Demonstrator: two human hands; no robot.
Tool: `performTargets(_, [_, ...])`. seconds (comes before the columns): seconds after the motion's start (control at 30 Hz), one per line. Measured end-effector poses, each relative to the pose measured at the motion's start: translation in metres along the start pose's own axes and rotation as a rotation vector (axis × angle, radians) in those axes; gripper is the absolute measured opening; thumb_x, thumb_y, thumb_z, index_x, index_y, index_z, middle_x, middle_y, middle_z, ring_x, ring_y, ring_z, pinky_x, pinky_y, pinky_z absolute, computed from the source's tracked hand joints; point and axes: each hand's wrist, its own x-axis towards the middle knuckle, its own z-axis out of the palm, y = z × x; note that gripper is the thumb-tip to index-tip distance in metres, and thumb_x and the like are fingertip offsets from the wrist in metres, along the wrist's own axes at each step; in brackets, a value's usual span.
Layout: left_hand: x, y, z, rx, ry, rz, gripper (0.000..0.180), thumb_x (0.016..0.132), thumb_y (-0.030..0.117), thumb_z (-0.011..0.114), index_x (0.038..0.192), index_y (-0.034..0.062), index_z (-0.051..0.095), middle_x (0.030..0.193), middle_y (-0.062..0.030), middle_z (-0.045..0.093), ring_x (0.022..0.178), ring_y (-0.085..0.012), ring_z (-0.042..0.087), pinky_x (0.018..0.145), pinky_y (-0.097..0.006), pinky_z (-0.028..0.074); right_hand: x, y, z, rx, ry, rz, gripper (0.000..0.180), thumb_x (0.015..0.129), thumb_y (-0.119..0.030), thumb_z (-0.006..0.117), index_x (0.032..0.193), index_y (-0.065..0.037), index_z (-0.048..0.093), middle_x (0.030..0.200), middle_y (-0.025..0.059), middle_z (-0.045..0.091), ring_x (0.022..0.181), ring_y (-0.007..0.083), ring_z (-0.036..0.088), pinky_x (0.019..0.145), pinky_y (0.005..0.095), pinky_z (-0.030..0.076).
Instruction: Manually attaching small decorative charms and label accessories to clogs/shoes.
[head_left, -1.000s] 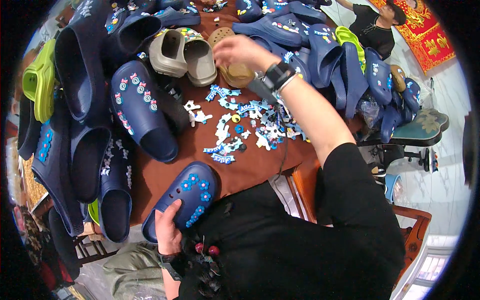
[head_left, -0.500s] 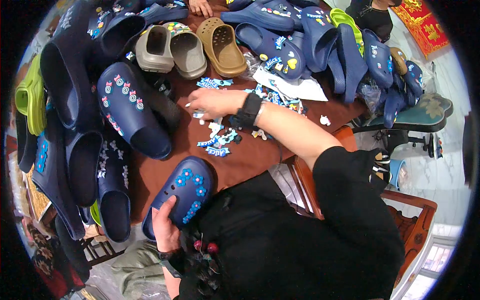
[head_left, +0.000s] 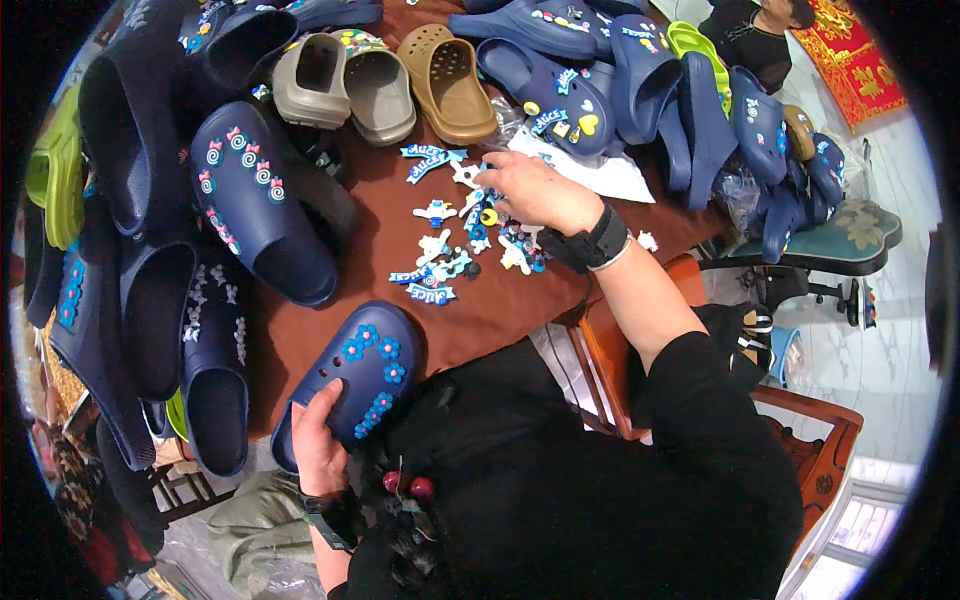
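Observation:
My left hand (head_left: pixel 325 447) grips a navy clog (head_left: pixel 365 345) by its upper, thumb on top. Blue flower charms with pink centres run in a curve along the clog, and a few of its holes are bare. Over the brown-covered table, my right hand (head_left: pixel 545 190) reaches into a scatter of charms, its fingers bent but apart. The fingertips are at a white character charm (head_left: pixel 466 173); whether they touch it I cannot tell. Below lie another white-and-blue charm (head_left: pixel 436 211) and blue banner charms (head_left: pixel 430 288). Part of the pile is hidden under the hand.
Decorated navy clogs (head_left: pixel 262 200) are heaped on the left, with more at the far right. Grey clogs (head_left: pixel 380 100) and a brown clog (head_left: pixel 448 85) stand at the back. White paper (head_left: pixel 610 178) lies behind my right hand. A wooden chair (head_left: pixel 690 280) is at the right.
My right hand has moved right from the left side of the charm pile, and a white-and-blue charm now shows where it was. My left hand still holds the clog. The far hand is out of view.

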Motion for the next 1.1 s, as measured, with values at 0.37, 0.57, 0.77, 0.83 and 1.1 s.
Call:
performTargets(0.37, [0.0,0.002,0.001,0.014,0.02,-0.001,0.03,0.085,0.004,0.063,0.112,-0.0062,0.059,0.104,-0.0157,0.068,0.093,-0.0255,0.068,0.085,-0.037,0.055,-0.02,-0.046,0.024,0.257,0.269,-0.193,0.018,0.076,-0.006,0.07,0.093,-0.005,0.063,0.095,0.0119,0.056,0.097,0.0333,0.053,0.085,0.0422,0.044])
performTargets(0.57, [0.002,-0.001,0.0,0.037,0.025,0.01,0.036,0.081,0.009,0.068,0.114,-0.0022,0.058,0.105,-0.0143,0.066,0.093,-0.0264,0.066,0.084,-0.039,0.054,-0.025,-0.042,0.039,0.09,0.29,-0.038,0.017,0.074,-0.007,0.072,0.089,-0.005,0.063,0.094,0.0124,0.055,0.093,0.0332,0.053,0.081,0.0422,0.044])
performTargets(0.77, [0.005,-0.004,-0.002,0.046,0.015,0.019,0.036,0.081,0.009,0.068,0.114,-0.002,0.058,0.105,-0.0135,0.067,0.092,-0.0245,0.066,0.085,-0.038,0.053,-0.009,-0.065,0.051,0.302,0.337,-0.283,0.009,0.076,-0.006,0.067,0.084,-0.007,0.064,0.086,0.0094,0.056,0.088,0.0311,0.054,0.08,0.04,0.043])
performTargets(0.83, [0.005,-0.005,-0.003,0.059,0.022,0.028,0.035,0.081,0.009,0.067,0.113,-0.0016,0.058,0.105,-0.0128,0.067,0.092,-0.024,0.066,0.085,-0.037,0.053,-0.007,-0.079,0.056,0.318,0.245,-0.404,0.014,0.075,-0.002,0.064,0.087,-0.008,0.066,0.086,0.0082,0.055,0.087,0.0293,0.054,0.079,0.0383,0.043])
performTargets(1.1, [0.003,-0.004,-0.001,0.02,-0.021,0.032,0.033,0.084,0.005,0.063,0.116,-0.0044,0.059,0.108,-0.015,0.067,0.096,-0.0251,0.067,0.088,-0.037,0.053,-0.004,-0.08,0.061,0.228,0.327,-0.344,0.007,0.079,-0.01,0.06,0.083,-0.006,0.065,0.083,0.0118,0.055,0.085,0.0309,0.055,0.074,0.0413,0.045])
